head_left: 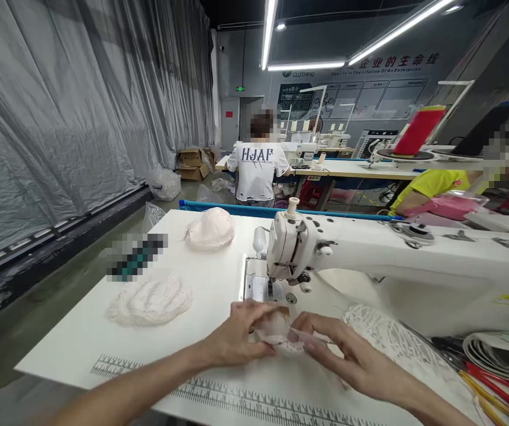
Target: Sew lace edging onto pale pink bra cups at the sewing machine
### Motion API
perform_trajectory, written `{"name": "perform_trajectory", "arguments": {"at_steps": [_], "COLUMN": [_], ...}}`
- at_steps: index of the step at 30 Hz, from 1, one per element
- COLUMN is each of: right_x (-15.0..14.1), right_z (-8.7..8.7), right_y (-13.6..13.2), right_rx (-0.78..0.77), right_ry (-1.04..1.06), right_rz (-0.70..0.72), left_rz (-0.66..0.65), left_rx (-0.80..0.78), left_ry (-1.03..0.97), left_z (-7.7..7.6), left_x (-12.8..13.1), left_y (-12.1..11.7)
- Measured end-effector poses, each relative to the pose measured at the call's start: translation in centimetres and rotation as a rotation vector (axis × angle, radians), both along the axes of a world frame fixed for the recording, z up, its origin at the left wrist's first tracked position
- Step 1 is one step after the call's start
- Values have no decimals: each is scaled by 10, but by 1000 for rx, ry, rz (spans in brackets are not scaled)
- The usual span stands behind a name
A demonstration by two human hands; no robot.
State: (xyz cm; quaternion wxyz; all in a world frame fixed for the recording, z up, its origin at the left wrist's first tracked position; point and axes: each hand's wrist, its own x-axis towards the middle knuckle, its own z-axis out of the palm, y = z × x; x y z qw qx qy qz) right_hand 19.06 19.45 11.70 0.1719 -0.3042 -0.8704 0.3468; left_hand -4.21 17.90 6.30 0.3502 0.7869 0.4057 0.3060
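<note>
My left hand (245,334) is closed on one side of a small white piece of lace-edged fabric (284,340), thumb below and fingers above. Opposite it, my right hand (347,352) pinches the other side of the same piece. The fabric is bunched between the hands, just in front of the needle and presser foot (271,290) of a white sewing machine (292,242). Something thin shows by my right fingers, too small to name. To the right of my right hand lies white openwork lace (383,334), partly under the machine arm.
On the white table (81,331) lie two pale fabric pieces (152,300) at the left and a printed ruler scale (245,402) in front. Cables (498,355) and coloured-handled tools (498,384) sit at the right. Beyond, a person in a white shirt (257,168) sits at another machine table.
</note>
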Motion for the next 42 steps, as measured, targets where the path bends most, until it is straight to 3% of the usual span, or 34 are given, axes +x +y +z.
{"name": "perform_trajectory", "arguments": {"at_steps": [3, 6, 9, 13, 20, 22, 27, 32, 42], "right_x": [11, 11, 3, 3, 37, 41, 42, 49, 48], "right_z": [12, 8, -3, -16, -37, -44, -55, -61, -86], "right_y": [-24, -46, -67, -92, -126, -134, -140, -134, -136], "right_rx": [-137, -314, -511, -699, -785, -799, -787, -861, -884], "right_ry": [6, 14, 69, 137, 131, 107, 114, 149, 191], "right_rz": [47, 60, 39, 15, -25, -43, -54, 46, 116], "left_rz": [-1, 48, 89, 113, 156, 156, 13, 113, 169], "left_rx": [-495, -695, -773, -868, -1047, -1051, -1087, -1129, -1209], "left_ry": [-382, -603, -650, -659, -644, -637, -621, -657, -641], "left_z": [16, 27, 28, 12, -24, -27, -29, -36, -44], "left_x": [6, 15, 24, 32, 41, 44, 51, 49, 43], "left_y": [-34, -65, -90, -117, -148, -153, -159, -161, -162]}}
